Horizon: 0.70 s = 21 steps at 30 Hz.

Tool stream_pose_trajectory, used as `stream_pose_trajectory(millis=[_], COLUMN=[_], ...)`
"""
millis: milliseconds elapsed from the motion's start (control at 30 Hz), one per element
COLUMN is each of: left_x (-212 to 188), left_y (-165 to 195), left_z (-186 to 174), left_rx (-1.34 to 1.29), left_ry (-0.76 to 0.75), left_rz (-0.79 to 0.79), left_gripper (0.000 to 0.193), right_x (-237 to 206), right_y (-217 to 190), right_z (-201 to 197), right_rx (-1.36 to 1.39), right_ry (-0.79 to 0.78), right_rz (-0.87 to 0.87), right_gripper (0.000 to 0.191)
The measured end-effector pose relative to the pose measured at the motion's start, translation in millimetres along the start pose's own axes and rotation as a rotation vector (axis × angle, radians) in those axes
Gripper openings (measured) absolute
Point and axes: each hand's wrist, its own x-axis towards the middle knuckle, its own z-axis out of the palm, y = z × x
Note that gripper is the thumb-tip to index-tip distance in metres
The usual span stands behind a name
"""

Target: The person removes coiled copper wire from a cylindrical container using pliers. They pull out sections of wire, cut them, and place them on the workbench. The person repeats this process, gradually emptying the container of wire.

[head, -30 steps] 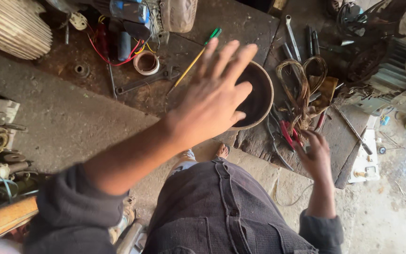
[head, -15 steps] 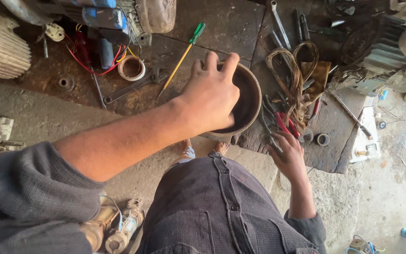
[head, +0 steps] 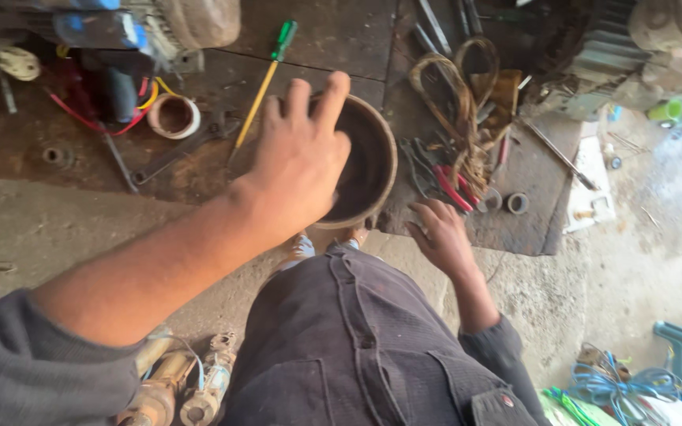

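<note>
My left hand (head: 301, 158) lies over the left rim of a round, dark metal bowl-shaped housing (head: 372, 170) on the dirty work board (head: 530, 170). Its fingers curl over the far rim and the thumb is hidden, so it appears to grip the rim. My right hand (head: 440, 237) rests with its fingers spread on the board's near edge. It holds nothing and sits just below the red-handled pliers (head: 453, 188). My dark trousers (head: 357, 347) fill the lower middle.
Left of the housing lie a green-handled screwdriver (head: 266, 75), a tape roll (head: 174, 117) and a wrench (head: 179, 154). Coiled cord (head: 451, 87) and two small rings (head: 507, 202) lie to its right. A motor (head: 657, 39) stands top right. Pump parts (head: 191, 386) lie on the floor.
My left hand came down from a raised, spread pose onto the housing's rim. My right hand slid a little along the board edge near the pliers. The view moved closer.
</note>
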Motion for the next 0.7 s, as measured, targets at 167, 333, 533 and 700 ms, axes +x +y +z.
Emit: stream_pose_trajectory(millis=[167, 333, 533, 700], left_x=[3, 1, 4, 7], left_y=[20, 24, 25, 27], left_z=[-3, -10, 3, 21], left_rx=[0.4, 0.562, 0.503, 0.615], left_ry=[0.081, 0.133, 0.136, 0.278], left_rz=[-0.1, -0.148, -0.216, -0.213], left_gripper=[0.037, 0.055, 0.059, 0.051], right_x=[32, 49, 52, 58], right_y=[-10, -11, -9, -9], right_z=[9, 4, -14, -34], right_rx=[-0.073, -0.411, -0.429, -0.336], right_ry=[0.103, 0.197, 0.118, 0.093], right_rz=[0.104, 0.327, 0.309, 0.356], right_gripper=[0.041, 0.045, 0.041, 0.036])
